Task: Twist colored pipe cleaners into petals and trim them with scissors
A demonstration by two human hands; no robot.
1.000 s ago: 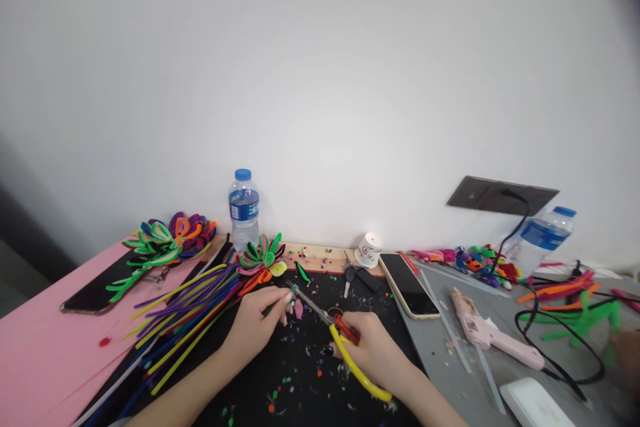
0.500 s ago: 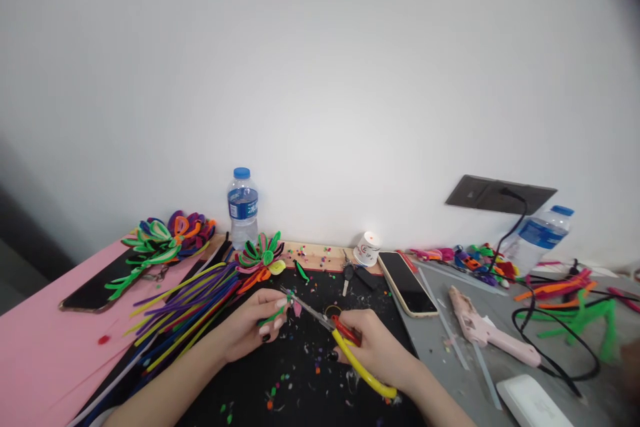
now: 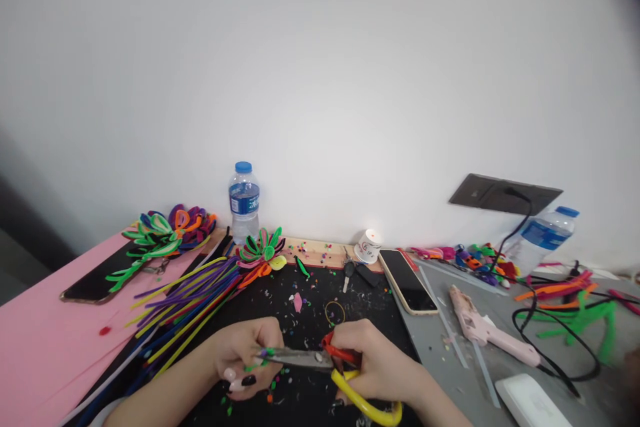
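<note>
My right hand grips the red and yellow handles of a pair of scissors. The blades point left, and their tips reach the fingers of my left hand. Between those closed fingers is a small green pipe cleaner piece, mostly hidden, with a purple bit showing by the blade tips. Beyond my hands, a pink piece and a green and black piece lie on the black mat among coloured scraps.
At the left are pipe cleaners, fuzzy flowers and a dark phone. A water bottle and paper cup stand by the wall. To the right lie a phone, a pink glue gun with its cord, and a white box.
Both hands have come lower and nearer to me. The scissors have swung from a slant to nearly level, with their blades now across the left fingers. The pink piece is now uncovered.
</note>
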